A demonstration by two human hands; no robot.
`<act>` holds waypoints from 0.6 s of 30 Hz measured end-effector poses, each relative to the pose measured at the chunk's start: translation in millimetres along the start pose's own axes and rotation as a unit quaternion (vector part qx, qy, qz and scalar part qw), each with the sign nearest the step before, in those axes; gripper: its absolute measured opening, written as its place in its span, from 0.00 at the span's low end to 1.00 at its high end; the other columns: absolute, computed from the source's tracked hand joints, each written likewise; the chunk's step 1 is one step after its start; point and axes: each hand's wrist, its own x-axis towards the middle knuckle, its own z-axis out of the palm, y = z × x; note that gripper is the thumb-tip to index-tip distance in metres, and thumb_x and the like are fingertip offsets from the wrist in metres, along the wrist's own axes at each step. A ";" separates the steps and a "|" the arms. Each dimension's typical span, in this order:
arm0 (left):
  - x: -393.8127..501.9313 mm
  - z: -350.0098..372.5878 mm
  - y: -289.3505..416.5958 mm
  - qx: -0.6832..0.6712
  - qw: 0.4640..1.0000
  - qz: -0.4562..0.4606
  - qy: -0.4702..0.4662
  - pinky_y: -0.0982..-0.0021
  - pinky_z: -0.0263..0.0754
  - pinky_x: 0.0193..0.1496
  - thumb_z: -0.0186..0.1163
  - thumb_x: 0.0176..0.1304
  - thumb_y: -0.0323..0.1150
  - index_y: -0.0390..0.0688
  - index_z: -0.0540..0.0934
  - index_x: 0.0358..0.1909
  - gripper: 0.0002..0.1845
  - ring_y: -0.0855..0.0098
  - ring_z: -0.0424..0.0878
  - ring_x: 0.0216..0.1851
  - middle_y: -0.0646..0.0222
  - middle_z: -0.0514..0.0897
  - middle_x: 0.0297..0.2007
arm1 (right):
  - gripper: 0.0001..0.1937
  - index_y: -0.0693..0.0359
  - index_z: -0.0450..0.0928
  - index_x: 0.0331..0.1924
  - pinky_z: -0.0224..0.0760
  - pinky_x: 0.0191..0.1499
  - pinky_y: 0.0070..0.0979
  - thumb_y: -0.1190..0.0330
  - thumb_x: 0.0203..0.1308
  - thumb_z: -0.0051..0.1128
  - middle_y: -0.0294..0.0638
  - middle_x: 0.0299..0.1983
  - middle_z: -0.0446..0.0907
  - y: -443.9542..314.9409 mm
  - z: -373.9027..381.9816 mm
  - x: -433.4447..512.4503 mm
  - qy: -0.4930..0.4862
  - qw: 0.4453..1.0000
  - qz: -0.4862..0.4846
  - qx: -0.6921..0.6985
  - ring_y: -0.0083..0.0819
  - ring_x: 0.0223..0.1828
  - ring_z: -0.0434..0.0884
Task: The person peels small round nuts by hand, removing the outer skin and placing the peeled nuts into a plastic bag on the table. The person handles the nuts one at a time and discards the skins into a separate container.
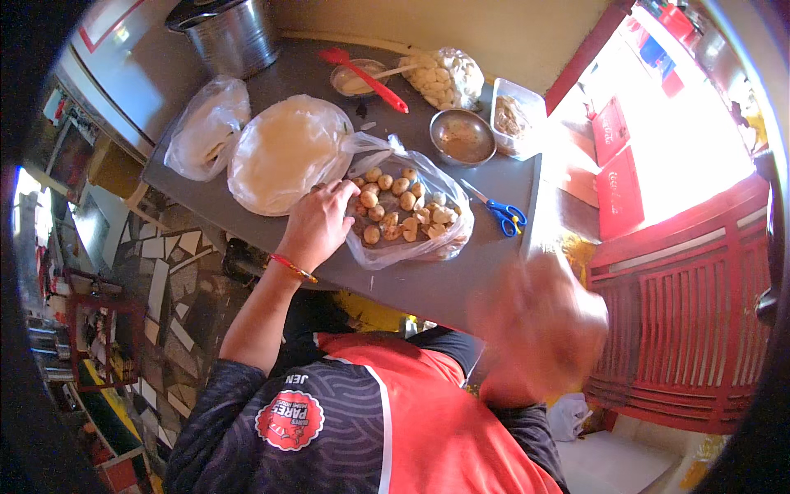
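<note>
My left hand [318, 216], with a beaded bracelet on its wrist, rests at the left edge of an opened clear plastic bag [453, 238]. Its fingertips are beside the small round tan food balls [370, 199] in the bag; whether they grip anything is hidden. Paler, irregular pieces [438, 216] lie at the bag's right side. Against the back of this hand lies a large round stack of pale sheets in plastic [290, 154]. My right hand [549, 321] is strongly blurred, off the table's right front corner, and its fingers cannot be made out.
Blue-handled scissors [507, 217] lie right of the bag. Behind are a metal bowl [463, 137], a plastic tub [518, 117], a filled bag [447, 77], a red silicone brush [370, 79] over a small bowl [349, 80], another plastic bag [210, 129] and a large metal pot [231, 37].
</note>
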 end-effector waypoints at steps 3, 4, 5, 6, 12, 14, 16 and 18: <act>-5.3 0.5 -7.7 0.015 0.998 -0.034 -0.040 0.59 0.75 0.49 0.64 0.56 0.27 0.42 0.77 0.45 0.14 0.57 0.79 0.45 0.58 0.80 0.41 | 0.06 0.59 0.84 0.37 0.75 0.43 0.32 0.69 0.57 0.61 0.42 0.35 0.85 60.4 -9.6 9.9 -0.013 0.920 0.148 -0.362 0.40 0.39 0.82; -3.9 2.1 -8.8 0.029 0.999 -0.015 0.004 0.59 0.76 0.49 0.62 0.57 0.28 0.42 0.77 0.44 0.12 0.57 0.80 0.44 0.59 0.80 0.40 | 0.05 0.60 0.84 0.36 0.74 0.41 0.32 0.71 0.56 0.62 0.41 0.32 0.85 82.2 -7.9 10.3 -0.036 0.896 0.131 -0.423 0.38 0.35 0.80; 0.9 5.1 -8.2 0.043 0.998 0.005 0.049 0.59 0.76 0.49 0.61 0.58 0.28 0.42 0.78 0.43 0.11 0.57 0.80 0.43 0.60 0.80 0.39 | 0.04 0.61 0.84 0.35 0.73 0.39 0.32 0.73 0.55 0.62 0.40 0.29 0.84 105.3 -8.9 10.5 -0.059 0.868 0.117 -0.480 0.36 0.32 0.79; 7.2 8.1 -7.1 0.057 0.994 0.026 0.093 0.59 0.76 0.49 0.60 0.59 0.29 0.43 0.78 0.42 0.09 0.58 0.80 0.42 0.60 0.80 0.37 | 0.05 0.60 0.85 0.35 0.73 0.39 0.32 0.73 0.55 0.62 0.40 0.29 0.85 125.4 -13.3 11.6 -0.069 0.856 0.093 -0.503 0.37 0.32 0.79; 31.2 13.5 8.1 0.014 1.000 0.004 0.014 0.60 0.77 0.44 0.61 0.59 0.32 0.43 0.79 0.37 0.06 0.57 0.81 0.39 0.62 0.81 0.35 | 0.04 0.58 0.85 0.30 0.70 0.46 0.33 0.71 0.49 0.65 0.38 0.28 0.84 174.5 -32.9 5.9 -0.126 0.810 0.000 -0.573 0.36 0.36 0.77; 28.5 9.6 9.1 -0.004 1.000 0.023 -0.002 0.59 0.76 0.43 0.64 0.57 0.31 0.42 0.79 0.36 0.07 0.56 0.81 0.39 0.61 0.81 0.35 | 0.05 0.58 0.84 0.30 0.68 0.48 0.34 0.71 0.48 0.67 0.37 0.28 0.83 174.8 -31.1 2.5 -0.152 0.807 0.024 -0.570 0.36 0.39 0.77; 28.8 6.2 7.1 -0.019 0.999 0.018 0.033 0.60 0.77 0.43 0.64 0.57 0.29 0.41 0.79 0.36 0.07 0.56 0.82 0.39 0.61 0.81 0.36 | 0.08 0.57 0.82 0.32 0.66 0.50 0.35 0.70 0.45 0.68 0.37 0.31 0.81 176.1 -26.9 -0.4 -0.177 0.798 0.050 -0.573 0.37 0.43 0.75; 32.9 3.7 3.3 -0.053 0.996 0.010 0.064 0.62 0.77 0.41 0.64 0.57 0.28 0.39 0.78 0.36 0.07 0.58 0.83 0.36 0.61 0.83 0.35 | 0.09 0.57 0.81 0.32 0.66 0.50 0.35 0.70 0.45 0.68 0.37 0.32 0.80 179.7 -22.9 -2.6 -0.175 0.775 0.041 -0.606 0.37 0.43 0.74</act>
